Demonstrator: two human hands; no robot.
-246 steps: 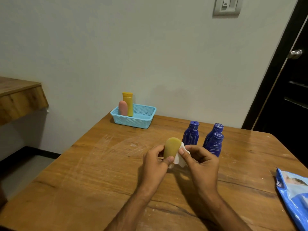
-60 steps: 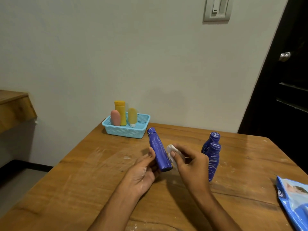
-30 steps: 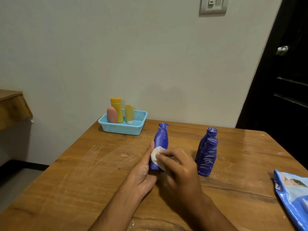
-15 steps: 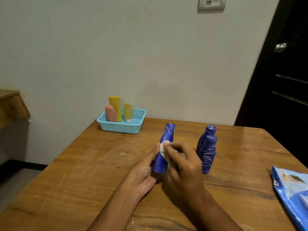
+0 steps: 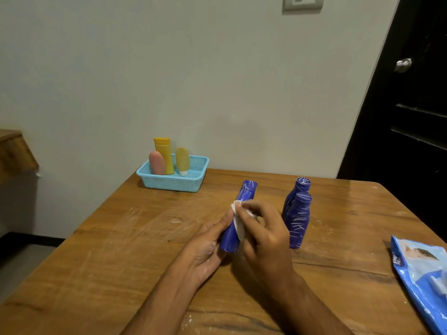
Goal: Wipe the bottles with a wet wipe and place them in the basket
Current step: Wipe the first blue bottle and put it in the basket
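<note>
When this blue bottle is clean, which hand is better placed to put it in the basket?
Probably the left hand: it grips the blue bottle and is nearer the basket.

I see bare table (image 5: 135, 238) between my hands (image 5: 242, 245) and the basket (image 5: 173, 182). Two blue bottles (image 5: 297, 216) stand just right of them.

A worn wooden table (image 5: 101, 257) fills the lower frame, its top scratched and dusted with white specks. On it, at upper left of its surface, sits a light blue basket (image 5: 173, 182); right of centre stand two blue bottles (image 5: 298, 213) — one behind the other. A blue wipes pack (image 5: 423, 279) lies at the lower right edge.
</note>
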